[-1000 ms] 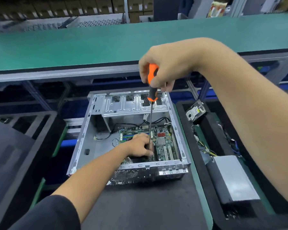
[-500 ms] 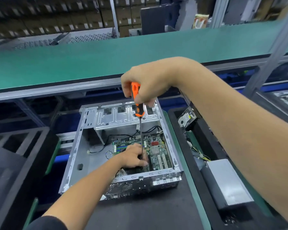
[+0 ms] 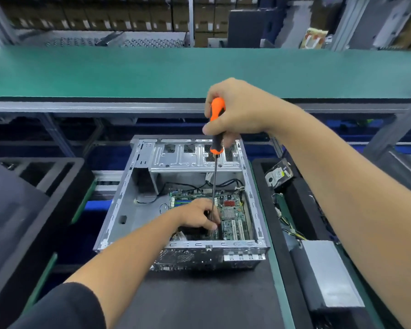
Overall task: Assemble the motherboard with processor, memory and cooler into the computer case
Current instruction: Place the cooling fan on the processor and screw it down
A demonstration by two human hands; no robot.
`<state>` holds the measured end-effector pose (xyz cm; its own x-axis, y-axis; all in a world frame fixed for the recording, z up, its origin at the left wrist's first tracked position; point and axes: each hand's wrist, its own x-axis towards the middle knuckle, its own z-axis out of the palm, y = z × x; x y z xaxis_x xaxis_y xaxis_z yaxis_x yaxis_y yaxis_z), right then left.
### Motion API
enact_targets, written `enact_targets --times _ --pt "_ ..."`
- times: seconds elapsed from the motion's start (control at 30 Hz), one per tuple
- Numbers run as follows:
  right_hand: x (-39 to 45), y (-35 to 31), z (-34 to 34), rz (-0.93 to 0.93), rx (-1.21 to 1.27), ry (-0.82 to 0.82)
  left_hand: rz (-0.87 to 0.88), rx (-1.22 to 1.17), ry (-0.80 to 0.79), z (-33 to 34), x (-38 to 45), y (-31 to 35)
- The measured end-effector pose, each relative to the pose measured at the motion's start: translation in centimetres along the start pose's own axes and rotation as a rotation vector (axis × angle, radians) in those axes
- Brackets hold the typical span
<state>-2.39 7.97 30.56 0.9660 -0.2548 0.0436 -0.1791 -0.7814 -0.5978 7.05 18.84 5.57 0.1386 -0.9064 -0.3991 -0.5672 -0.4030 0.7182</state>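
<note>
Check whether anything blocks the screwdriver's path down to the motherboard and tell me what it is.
Nothing visible does. The right hand holds the screwdriver upright, and its shaft runs clear past the drive bay bracket and cables down to the motherboard. The left hand surrounds the tip, so the contact point itself is hidden.

The right hand (image 3: pixel 237 110) is raised, fingers curled in a closed grip. The left hand (image 3: pixel 197 213) reaches low, fingertips pinched together.

motherboard (image 3: pixel 233 218) inside computer case (image 3: pixel 119 210), hard drive (image 3: pixel 278 174) and power supply (image 3: pixel 330 274) to its right
</note>
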Motion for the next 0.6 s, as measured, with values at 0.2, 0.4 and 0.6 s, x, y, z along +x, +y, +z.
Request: enact_targets --times 0.2,0.4,0.6 --pt "2.5 -1.8 0.1 -0.138 -0.051 0.222 -0.056 -0.253 0.408 -3.7 -4.0 -2.6" --pt "4.1 -4.0 3.1 -0.197 0.005 0.187 -0.083 -0.173 0.394 -3.8 -6.5 -5.6" --pt "5.0 -4.8 4.9 -0.215 0.032 0.141 -0.116 0.114 0.287 -3.4 -6.2 -6.4"
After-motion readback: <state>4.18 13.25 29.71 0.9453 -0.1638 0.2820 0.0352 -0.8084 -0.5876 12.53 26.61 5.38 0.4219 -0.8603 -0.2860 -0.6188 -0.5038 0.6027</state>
